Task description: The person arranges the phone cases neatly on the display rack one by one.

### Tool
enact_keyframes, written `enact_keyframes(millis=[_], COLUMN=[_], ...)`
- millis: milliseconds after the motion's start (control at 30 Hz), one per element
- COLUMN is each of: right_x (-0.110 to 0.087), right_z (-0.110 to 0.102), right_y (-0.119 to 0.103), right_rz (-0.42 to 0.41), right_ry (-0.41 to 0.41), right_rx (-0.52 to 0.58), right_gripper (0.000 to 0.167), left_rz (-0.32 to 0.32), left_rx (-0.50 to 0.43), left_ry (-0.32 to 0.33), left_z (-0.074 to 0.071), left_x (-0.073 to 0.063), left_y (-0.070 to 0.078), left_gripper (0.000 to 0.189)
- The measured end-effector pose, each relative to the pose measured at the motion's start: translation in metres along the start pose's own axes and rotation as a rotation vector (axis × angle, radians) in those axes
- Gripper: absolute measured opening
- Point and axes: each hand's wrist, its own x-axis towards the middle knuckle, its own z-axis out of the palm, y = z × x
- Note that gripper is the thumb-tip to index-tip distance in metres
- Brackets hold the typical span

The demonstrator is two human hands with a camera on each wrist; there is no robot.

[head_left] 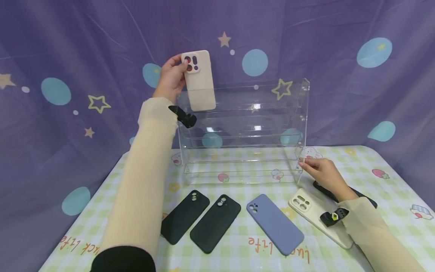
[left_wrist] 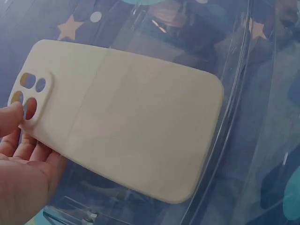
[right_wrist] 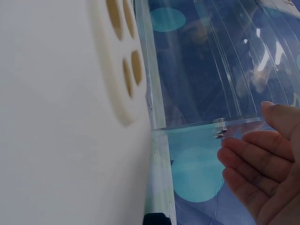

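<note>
L grip point(head_left: 171, 77) pinches the cream phone case point(head_left: 201, 83) by its camera end, up at the clear rack's point(head_left: 244, 122) top L, lower part showing thru acrylic. R grip point(head_left: 324, 173) pinches the rack's R side. IMO: brace rack, lower case straight, release once seated. Blue case point(head_left: 275, 224) lies on worktop point(head_left: 394, 194).

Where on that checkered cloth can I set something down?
Green-and-white checkered cloth shows bare between the flat blue phone case and the dark phone case on its left, and along the cloth's right edge, past the flat black item. It's crowded by the right hand, where that item and a cream phone case lie close.
</note>
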Motion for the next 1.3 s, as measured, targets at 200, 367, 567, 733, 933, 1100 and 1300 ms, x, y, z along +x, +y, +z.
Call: enact_keyframes(millis=[200,367,567,733,933,1100,1300], right_x=[0.001,0.002,0.001,0.002,0.003,0.003,0.003], right_z=[0.0,-0.003,-0.003,-0.002,-0.001,-0.002,-0.002], right_y=[0.003,0.005,0.006,0.006,0.006,0.004,0.005], right_rz=[-0.003,-0.004,0.021,0.008,0.003,0.01,0.0], right_ry=[0.014,0.02,-0.001,0.006,0.004,-0.005,0.008], right_rx=[-0.021,-0.029,-0.015,-0.012,-0.018,-0.019,-0.022], right_gripper=[0.032,0.032,0.036,0.035,0.033,0.035,0.033], left_rz=[-0.016,-0.04,-0.021,0.131,0.203,0.206,0.055], left_rx=[0.131,0.267,0.329,0.298,0.184,0.254,0.331], left_ry=[0.029,0.033,0.026,0.071,-0.057,-0.255,-0.398], left_z=[0.005,0.008,-0.002,-0.018,-0.049,-0.087,-0.131], left_x=[-0.002,-0.002,-0.007,-0.026,-0.071,-0.114,-0.157], left_y=[0.0,0.001,0.003,0.004,-0.012,-0.048,-0.096], left_gripper=[0.025,0.033,0.04,0.04,0.043,0.044,0.047])
